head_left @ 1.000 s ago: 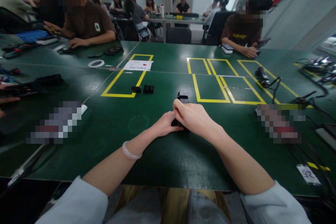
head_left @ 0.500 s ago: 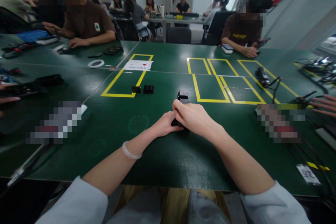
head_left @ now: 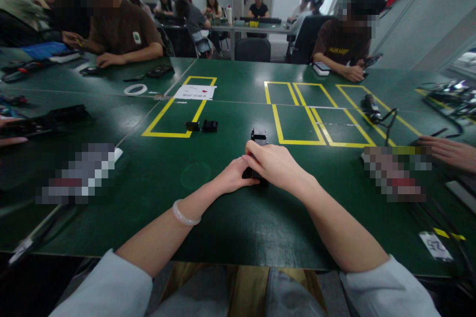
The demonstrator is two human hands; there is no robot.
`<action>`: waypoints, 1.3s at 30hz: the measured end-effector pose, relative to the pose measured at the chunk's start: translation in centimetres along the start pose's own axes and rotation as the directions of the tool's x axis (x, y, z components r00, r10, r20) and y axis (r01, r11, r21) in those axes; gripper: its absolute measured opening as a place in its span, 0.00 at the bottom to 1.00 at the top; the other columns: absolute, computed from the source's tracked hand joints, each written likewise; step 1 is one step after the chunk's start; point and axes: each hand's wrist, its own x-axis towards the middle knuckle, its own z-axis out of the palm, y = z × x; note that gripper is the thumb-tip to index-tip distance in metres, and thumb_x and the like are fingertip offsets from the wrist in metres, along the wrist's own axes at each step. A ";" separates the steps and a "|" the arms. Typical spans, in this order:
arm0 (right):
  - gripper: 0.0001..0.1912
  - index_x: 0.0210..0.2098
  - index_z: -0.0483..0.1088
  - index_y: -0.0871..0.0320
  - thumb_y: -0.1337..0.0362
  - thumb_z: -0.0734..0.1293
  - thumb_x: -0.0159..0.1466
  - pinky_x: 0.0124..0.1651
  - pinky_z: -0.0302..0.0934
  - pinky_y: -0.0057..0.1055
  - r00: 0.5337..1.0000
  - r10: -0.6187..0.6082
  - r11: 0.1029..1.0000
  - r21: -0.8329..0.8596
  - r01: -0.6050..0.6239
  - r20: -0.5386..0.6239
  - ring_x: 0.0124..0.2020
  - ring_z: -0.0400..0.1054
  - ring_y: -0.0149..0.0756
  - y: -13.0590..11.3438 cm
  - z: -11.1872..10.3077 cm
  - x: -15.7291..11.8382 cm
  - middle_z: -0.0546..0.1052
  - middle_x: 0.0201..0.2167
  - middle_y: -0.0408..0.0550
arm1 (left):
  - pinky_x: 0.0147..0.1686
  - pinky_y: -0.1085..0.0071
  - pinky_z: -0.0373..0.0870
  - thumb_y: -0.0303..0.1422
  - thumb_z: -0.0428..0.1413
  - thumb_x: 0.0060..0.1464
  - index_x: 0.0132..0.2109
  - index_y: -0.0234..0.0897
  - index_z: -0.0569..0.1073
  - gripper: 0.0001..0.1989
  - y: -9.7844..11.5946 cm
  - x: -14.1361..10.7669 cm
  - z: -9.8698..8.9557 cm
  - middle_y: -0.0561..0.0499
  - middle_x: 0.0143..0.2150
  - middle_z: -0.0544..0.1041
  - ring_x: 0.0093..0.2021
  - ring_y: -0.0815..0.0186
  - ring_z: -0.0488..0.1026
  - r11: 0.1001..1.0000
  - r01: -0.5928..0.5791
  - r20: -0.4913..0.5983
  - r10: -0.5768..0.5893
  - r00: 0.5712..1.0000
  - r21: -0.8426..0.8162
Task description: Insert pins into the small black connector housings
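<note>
The left hand [head_left: 235, 176] is bending around the near left side of a black device [head_left: 259, 135], thumb and fingers closing on it. The right hand [head_left: 277, 162] is arching over the device with curled fingers; whether it is gripping is hidden. The device is resting on the green table [head_left: 223, 228], its far end showing beyond the knuckles. To the left, a yellow tape frame [head_left: 165, 134] is enclosing part of a printed sheet [head_left: 195, 92]; one small black part [head_left: 192, 126] is straddling its border, another [head_left: 210, 126] lying just outside. On the far table, a white bottle [head_left: 229, 15] and a yellow box [head_left: 254, 24] are standing, their contents too small to tell.
</note>
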 end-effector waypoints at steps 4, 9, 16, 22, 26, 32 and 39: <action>0.12 0.46 0.64 0.56 0.59 0.53 0.73 0.30 0.47 0.30 1.000 0.005 1.000 -0.002 -0.005 -0.002 0.32 0.72 0.35 0.0 0.1 0.0 0.79 0.34 0.46 | 0.57 0.53 0.67 0.41 0.64 0.53 0.56 0.36 0.70 0.26 0.1 0.1 0.0 0.42 0.58 0.74 0.57 0.48 0.71 1.000 -0.001 0.010 0.001 1.000 0.004; 0.10 0.46 0.65 0.56 0.61 0.55 0.72 0.29 0.45 0.30 1.000 0.003 1.000 -0.022 -0.003 -0.003 0.32 0.72 0.35 0.1 0.0 0.0 0.79 0.34 0.45 | 0.57 0.54 0.67 0.42 0.63 0.53 0.55 0.36 0.72 0.25 0.3 0.1 -0.2 0.42 0.57 0.75 0.57 0.48 0.71 1.000 -0.004 0.014 0.004 1.000 -0.001; 0.13 0.43 0.66 0.56 0.56 0.56 0.72 0.28 0.44 0.30 1.000 0.001 0.998 -0.060 -0.001 -0.006 0.34 0.73 0.37 0.0 0.1 0.1 0.79 0.33 0.47 | 0.55 0.55 0.68 0.41 0.63 0.53 0.54 0.37 0.72 0.23 0.1 0.0 -0.1 0.42 0.56 0.75 0.56 0.49 0.72 1.000 0.008 0.011 -0.008 1.000 -0.009; 0.10 0.46 0.64 0.57 0.62 0.54 0.72 0.28 0.45 0.29 1.000 -0.003 1.000 0.005 0.003 -0.015 0.31 0.72 0.34 0.2 0.0 0.1 0.79 0.34 0.45 | 0.57 0.54 0.66 0.42 0.64 0.53 0.52 0.37 0.73 0.22 0.3 0.1 -0.2 0.43 0.57 0.75 0.57 0.49 0.71 1.000 -0.003 0.021 0.003 1.000 -0.007; 0.10 0.44 0.65 0.57 0.61 0.55 0.72 0.28 0.44 0.29 1.000 0.004 1.000 -0.017 -0.004 -0.007 0.33 0.73 0.35 0.2 -0.1 0.0 0.79 0.34 0.46 | 0.57 0.54 0.67 0.42 0.64 0.53 0.51 0.36 0.73 0.22 0.4 0.1 -0.2 0.43 0.56 0.75 0.57 0.49 0.71 1.000 0.008 0.026 -0.008 1.000 0.010; 0.12 0.44 0.65 0.57 0.58 0.54 0.72 0.28 0.43 0.30 1.000 0.002 0.999 -0.042 -0.002 0.004 0.32 0.73 0.37 0.3 0.1 0.2 0.79 0.33 0.47 | 0.55 0.54 0.68 0.41 0.64 0.53 0.51 0.35 0.73 0.21 0.5 0.0 -0.4 0.42 0.54 0.76 0.55 0.48 0.72 0.999 0.029 0.037 -0.029 0.999 0.015; 0.12 0.45 0.65 0.57 0.61 0.53 0.72 0.28 0.44 0.30 1.000 -0.002 1.000 -0.011 0.002 -0.009 0.32 0.72 0.35 0.2 0.0 -0.1 0.78 0.34 0.46 | 0.57 0.54 0.65 0.41 0.64 0.53 0.56 0.35 0.71 0.26 0.4 0.1 -0.3 0.41 0.58 0.73 0.58 0.48 0.70 1.000 -0.004 0.017 0.004 1.000 0.022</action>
